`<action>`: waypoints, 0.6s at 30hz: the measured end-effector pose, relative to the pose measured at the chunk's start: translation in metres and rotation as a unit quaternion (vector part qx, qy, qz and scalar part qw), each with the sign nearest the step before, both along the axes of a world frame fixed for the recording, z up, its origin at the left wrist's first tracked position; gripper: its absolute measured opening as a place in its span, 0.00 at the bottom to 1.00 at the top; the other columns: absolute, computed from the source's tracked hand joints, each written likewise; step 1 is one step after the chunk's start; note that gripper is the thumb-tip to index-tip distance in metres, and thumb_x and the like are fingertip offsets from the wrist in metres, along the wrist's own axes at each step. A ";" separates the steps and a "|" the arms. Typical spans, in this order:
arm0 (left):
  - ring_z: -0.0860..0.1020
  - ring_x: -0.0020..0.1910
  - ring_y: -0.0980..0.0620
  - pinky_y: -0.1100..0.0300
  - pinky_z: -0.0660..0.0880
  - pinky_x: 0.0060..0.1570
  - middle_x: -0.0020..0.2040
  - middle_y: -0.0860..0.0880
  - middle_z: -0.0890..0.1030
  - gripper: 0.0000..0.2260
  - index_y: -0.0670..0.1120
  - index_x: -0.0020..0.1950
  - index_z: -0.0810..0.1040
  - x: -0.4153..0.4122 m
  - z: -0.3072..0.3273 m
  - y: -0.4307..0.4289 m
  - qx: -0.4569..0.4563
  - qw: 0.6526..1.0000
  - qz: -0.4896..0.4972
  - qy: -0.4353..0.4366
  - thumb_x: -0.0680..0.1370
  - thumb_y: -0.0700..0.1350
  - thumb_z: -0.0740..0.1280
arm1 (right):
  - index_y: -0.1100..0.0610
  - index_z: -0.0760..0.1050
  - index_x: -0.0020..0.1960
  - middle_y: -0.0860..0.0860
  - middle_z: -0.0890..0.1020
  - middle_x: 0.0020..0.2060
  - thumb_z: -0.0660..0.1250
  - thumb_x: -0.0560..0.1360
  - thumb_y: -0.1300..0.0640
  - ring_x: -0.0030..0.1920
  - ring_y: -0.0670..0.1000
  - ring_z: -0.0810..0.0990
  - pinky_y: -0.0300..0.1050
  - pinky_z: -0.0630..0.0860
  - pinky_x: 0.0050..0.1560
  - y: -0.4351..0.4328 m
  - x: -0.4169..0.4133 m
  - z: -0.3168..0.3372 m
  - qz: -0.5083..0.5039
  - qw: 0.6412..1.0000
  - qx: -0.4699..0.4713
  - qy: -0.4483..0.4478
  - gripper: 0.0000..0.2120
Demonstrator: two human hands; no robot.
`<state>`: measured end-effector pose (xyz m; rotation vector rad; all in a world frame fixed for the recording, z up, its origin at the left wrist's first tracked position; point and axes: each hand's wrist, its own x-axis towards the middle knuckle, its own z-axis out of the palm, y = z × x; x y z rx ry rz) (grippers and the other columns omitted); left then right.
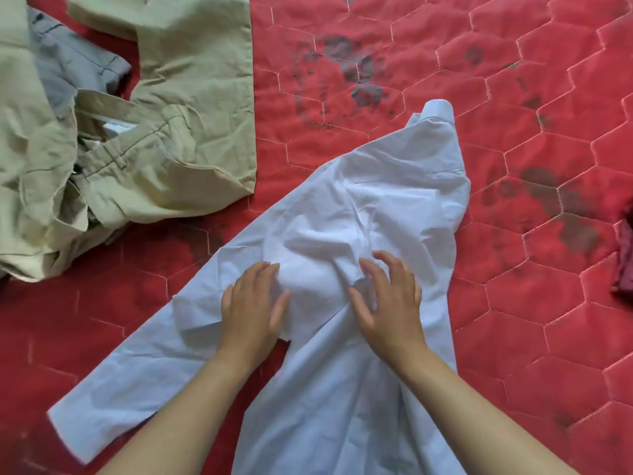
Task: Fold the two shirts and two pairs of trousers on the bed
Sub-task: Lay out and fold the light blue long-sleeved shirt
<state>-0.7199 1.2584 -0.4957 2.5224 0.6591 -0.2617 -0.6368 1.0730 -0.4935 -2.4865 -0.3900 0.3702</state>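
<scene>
A white long-sleeved shirt (370, 200) lies spread and wrinkled on the red quilted bed (513, 97), one sleeve stretched to the lower left, the other folded up toward the top right. My left hand (253, 310) rests flat on the shirt's middle with fingers apart. My right hand (387, 299) lies beside it on the cloth, fingers spread and slightly curled. Neither hand holds cloth. At the upper left sits a crumpled heap of khaki trousers (164, 138) with a grey garment (72, 66) tucked among them.
The red quilt has dark stains (356, 70) near the top centre and right side. A dark red cloth (625, 255) shows at the right edge. Bare quilt stretches to the right of the shirt and along the lower left.
</scene>
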 end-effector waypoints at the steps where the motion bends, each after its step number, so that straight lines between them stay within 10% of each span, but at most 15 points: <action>1: 0.67 0.67 0.47 0.46 0.65 0.64 0.67 0.47 0.69 0.20 0.45 0.67 0.69 -0.016 0.002 0.003 0.001 1.000 0.026 -0.007 0.76 0.46 0.66 | 0.54 0.72 0.63 0.52 0.69 0.65 0.69 0.71 0.55 0.67 0.53 0.64 0.58 0.64 0.62 0.009 -0.006 0.003 0.011 1.000 0.005 0.010 0.20; 11: 0.68 0.64 0.43 0.46 0.70 0.57 0.68 0.46 0.67 0.25 0.47 0.69 0.67 -0.113 -0.007 0.078 0.060 0.981 0.186 0.010 0.73 0.48 0.69 | 0.53 0.73 0.62 0.51 0.73 0.63 0.67 0.72 0.53 0.67 0.54 0.68 0.61 0.52 0.69 0.114 -0.082 -0.002 0.170 0.984 -0.055 -0.011 0.19; 18: 0.67 0.64 0.48 0.51 0.62 0.60 0.65 0.51 0.68 0.23 0.55 0.65 0.71 -0.089 -0.027 0.112 0.061 0.997 0.049 -0.002 0.71 0.44 0.68 | 0.54 0.62 0.72 0.52 0.61 0.72 0.68 0.71 0.54 0.72 0.53 0.59 0.51 0.64 0.65 0.146 -0.111 -0.041 0.146 0.985 -0.073 0.050 0.31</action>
